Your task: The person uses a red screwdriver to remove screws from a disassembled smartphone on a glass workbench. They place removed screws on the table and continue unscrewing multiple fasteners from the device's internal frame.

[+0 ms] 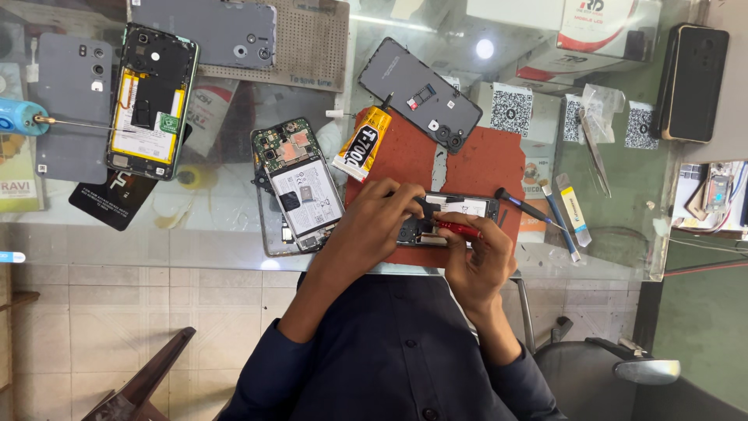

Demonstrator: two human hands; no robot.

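At the near edge of the glass desk (234,222), seen from the head camera, an opened phone (460,209) lies on a red mat (483,168), its long side along the desk's front rim. The left hand (370,226) is curled over the phone's left end, fingers pressing down on it. The right hand (475,261) is closed around a red-handled screwdriver (458,228), held low over the phone's near edge. Both wrists hang past the desk rim, over the tiled floor (117,312).

Just left of the left hand lies a second opened phone (298,187), nearly touching it. A yellow glue tube (362,144) rests on the mat's far left corner, beside a grey back cover (421,93). To the right, a blue pry tool (559,222) and a screwdriver with a black tip (520,204) lie close to the phone. Bare glass shows between the phones at left.
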